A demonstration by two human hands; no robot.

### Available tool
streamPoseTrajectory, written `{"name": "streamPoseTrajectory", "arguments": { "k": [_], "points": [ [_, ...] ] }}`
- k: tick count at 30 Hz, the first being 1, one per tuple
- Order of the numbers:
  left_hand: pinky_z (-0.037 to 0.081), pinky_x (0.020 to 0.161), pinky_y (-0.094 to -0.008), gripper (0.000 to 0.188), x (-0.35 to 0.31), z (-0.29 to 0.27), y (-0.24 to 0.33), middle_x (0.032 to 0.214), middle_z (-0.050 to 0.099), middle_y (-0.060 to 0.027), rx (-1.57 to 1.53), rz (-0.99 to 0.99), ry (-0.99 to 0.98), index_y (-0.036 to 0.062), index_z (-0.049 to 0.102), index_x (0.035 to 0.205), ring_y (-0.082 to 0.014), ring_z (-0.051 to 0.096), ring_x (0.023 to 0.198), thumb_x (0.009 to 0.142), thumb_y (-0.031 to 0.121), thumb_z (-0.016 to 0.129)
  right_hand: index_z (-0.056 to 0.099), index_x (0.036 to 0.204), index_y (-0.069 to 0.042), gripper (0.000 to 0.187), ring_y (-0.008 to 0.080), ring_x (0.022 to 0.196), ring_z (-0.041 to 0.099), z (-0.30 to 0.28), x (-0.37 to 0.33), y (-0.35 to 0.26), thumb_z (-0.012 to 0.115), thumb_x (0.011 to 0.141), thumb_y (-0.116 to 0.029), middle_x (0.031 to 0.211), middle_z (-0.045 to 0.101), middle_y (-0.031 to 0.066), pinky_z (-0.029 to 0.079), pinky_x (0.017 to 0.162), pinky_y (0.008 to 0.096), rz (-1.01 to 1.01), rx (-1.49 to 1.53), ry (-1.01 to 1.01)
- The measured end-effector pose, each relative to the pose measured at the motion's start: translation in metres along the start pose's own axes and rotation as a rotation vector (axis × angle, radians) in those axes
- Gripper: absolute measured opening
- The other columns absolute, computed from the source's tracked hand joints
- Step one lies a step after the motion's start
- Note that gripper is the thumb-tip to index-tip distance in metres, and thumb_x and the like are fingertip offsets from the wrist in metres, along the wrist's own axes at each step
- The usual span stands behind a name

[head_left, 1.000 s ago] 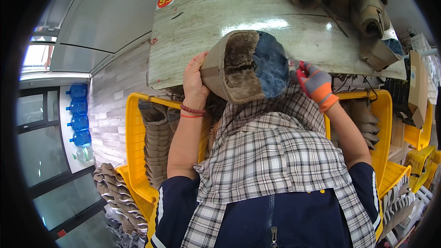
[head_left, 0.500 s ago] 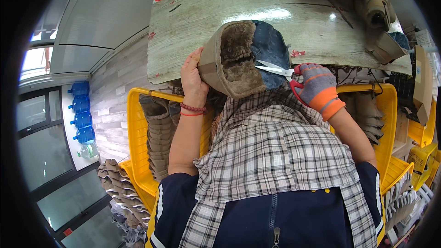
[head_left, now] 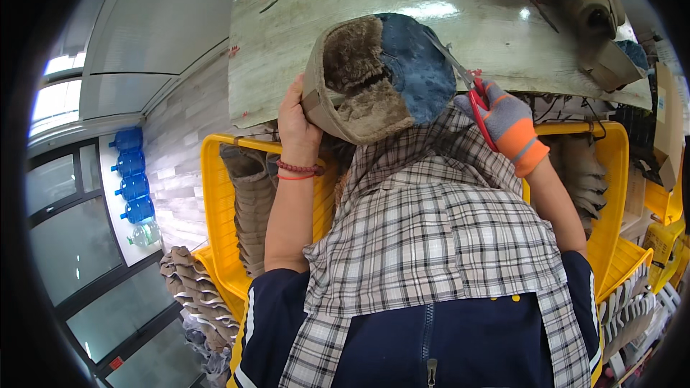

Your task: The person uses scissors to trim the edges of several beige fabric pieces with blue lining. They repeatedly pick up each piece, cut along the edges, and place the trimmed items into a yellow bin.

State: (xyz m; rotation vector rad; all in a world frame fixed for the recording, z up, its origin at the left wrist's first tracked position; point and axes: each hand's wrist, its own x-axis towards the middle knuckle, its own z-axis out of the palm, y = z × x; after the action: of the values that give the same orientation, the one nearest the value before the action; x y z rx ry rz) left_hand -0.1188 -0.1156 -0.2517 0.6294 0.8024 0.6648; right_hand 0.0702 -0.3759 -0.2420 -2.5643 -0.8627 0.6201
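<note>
My left hand [head_left: 300,123], bare with red bead bracelets at the wrist, grips the tan rim of a fur-lined boot upper [head_left: 374,75] with a blue outer side. The piece is held up above my checked apron, its brown fleece lining facing me. My right hand [head_left: 507,118], in a grey and orange glove, holds red-handled scissors [head_left: 468,90]. Their blades lie against the blue side of the boot upper at its right edge.
A worn pale worktable [head_left: 287,50] lies beyond my hands, with several tan boots [head_left: 593,0] at its far right. Yellow crates [head_left: 215,201] on both sides hold stacked boot pieces [head_left: 248,208]. Blue water bottles [head_left: 133,187] stand by the windows at left.
My right hand has brought the scissors onto the boot upper's blue side. The boot upper has turned slightly, so more of its fleece lining shows.
</note>
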Motion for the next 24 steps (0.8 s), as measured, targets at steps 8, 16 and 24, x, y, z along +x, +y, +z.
{"name": "streamPoseTrajectory", "arguments": {
  "k": [8,16,24],
  "points": [
    [0.029,0.046,-0.0269,0.019,-0.007,-0.006,-0.003,0.058,0.039,0.0011,0.04,0.015,-0.026,0.0092,0.055,0.083,-0.0107,0.035,0.05,0.094,0.025,0.055,0.064,0.101,-0.01,0.031,0.0264,0.078,0.066,-0.009,-0.007,-0.025,0.068,0.079,-0.031,0.086,0.068,0.0097,0.051,0.066,0.0346,-0.334,-0.078,0.24],
    [0.049,0.084,-0.0414,0.034,-0.038,-0.013,-0.004,0.099,0.063,-0.0123,-0.019,-0.199,0.072,0.0021,0.059,0.104,-0.0273,0.06,0.089,0.096,0.033,0.048,0.062,0.102,-0.008,0.033,0.0254,0.074,0.066,0.01,0.025,-0.074,0.059,0.083,-0.035,0.085,0.069,0.0096,0.051,0.066,0.0374,-0.4,-0.317,-0.113],
    [0.049,0.087,-0.0456,0.035,-0.045,-0.043,0.0,0.118,0.059,-0.011,0.042,-0.588,-0.072,0.0044,0.053,0.12,-0.0275,0.054,0.109,0.09,0.022,0.054,0.058,0.111,-0.01,0.04,0.0257,0.085,0.066,0.021,0.032,-0.08,0.066,0.08,-0.033,0.094,0.067,0.0101,0.053,0.07,0.0381,-0.409,-0.309,-0.159]
  ]
}}
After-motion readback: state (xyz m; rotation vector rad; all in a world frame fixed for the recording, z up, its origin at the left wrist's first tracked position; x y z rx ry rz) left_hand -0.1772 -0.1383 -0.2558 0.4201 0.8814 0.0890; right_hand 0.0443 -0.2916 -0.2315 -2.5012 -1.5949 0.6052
